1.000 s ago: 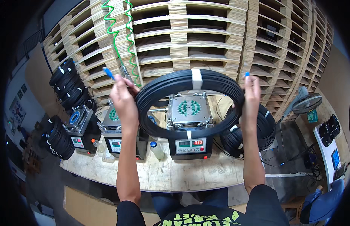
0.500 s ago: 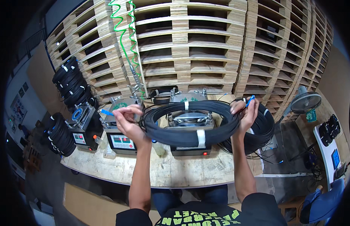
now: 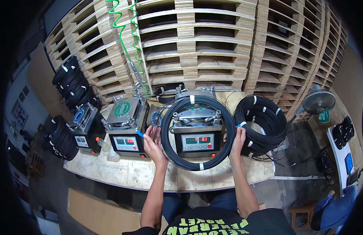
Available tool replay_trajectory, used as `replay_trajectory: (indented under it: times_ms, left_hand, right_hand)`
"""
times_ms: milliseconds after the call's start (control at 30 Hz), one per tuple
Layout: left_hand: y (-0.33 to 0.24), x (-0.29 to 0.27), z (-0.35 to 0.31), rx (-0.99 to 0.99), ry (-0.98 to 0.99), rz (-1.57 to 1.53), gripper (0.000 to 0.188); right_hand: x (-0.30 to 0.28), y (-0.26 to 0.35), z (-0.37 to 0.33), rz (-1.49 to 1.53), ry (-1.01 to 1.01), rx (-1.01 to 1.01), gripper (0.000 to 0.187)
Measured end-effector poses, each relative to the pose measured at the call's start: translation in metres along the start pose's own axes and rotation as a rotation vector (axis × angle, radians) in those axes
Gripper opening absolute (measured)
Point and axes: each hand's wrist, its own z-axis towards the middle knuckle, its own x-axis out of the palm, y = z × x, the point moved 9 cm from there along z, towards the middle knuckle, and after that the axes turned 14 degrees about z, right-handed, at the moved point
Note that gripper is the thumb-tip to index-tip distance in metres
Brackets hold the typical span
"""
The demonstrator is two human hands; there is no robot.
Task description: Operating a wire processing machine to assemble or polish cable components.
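Note:
A coil of black cable (image 3: 231, 127), bound with white bands at top and bottom, is held up between my hands in front of the middle machine. My left hand (image 3: 155, 148) is closed on the coil's left side. A blue connector (image 3: 139, 133) sticks out by its fingertips. My right hand (image 3: 237, 143) grips the right side, and another blue connector (image 3: 239, 125) shows at its fingertips. Through the ring I see the middle machine (image 3: 197, 145), with a metal top, posts and a lit red display.
Left of the coil stand a machine with a green ring (image 3: 121, 109) and a smaller one with a blue ring (image 3: 78, 116). A bottle (image 3: 105, 145) sits between them. Stacked black coils (image 3: 263, 117) rest at right; more are at far left. Pallets (image 3: 197, 51) rise behind the wooden table (image 3: 158, 177).
The coil has gone from lying nearly flat to facing me upright, a little lower. My hands have come down and closer together, the left one moving right.

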Motion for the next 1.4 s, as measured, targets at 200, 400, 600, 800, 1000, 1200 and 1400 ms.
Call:
replay_trajectory:
  times_ms: [200,400,600,800,1000,1200,1400]
  left_hand:
    - [0.032,-0.012,-0.005,0.053,0.059,0.012,0.057]
    - [0.030,-0.030,-0.011,0.062,0.127,0.254,0.052]
    - [-0.027,-0.061,-0.001,0.198,0.017,0.592,0.045]
    - [-0.072,-0.061,-0.015,0.461,0.005,1.203,0.036]
    - [-0.026,-0.053,-0.062,0.255,0.444,1.283,0.028]
    - [0.043,-0.091,-0.071,-0.008,0.703,1.295,0.033]
    - [0.031,-0.070,-0.081,0.091,1.106,1.058,0.063]
  right_hand:
    - [-0.007,-0.008,0.008,-0.069,0.042,-0.096,0.024]
    - [-0.004,0.037,-0.009,-0.711,0.008,-0.594,0.022]
    - [-0.017,0.076,-0.015,-0.477,-0.051,-0.359,0.021]
    - [-0.006,0.081,-0.043,-0.743,0.134,-0.429,0.014]
    - [-0.038,0.022,-0.051,-0.867,0.386,0.197,0.012]
    - [-0.078,-0.017,-0.061,-0.300,0.314,0.564,0.023]
    - [-0.087,-0.004,-0.051,-0.258,0.188,0.523,0.027]
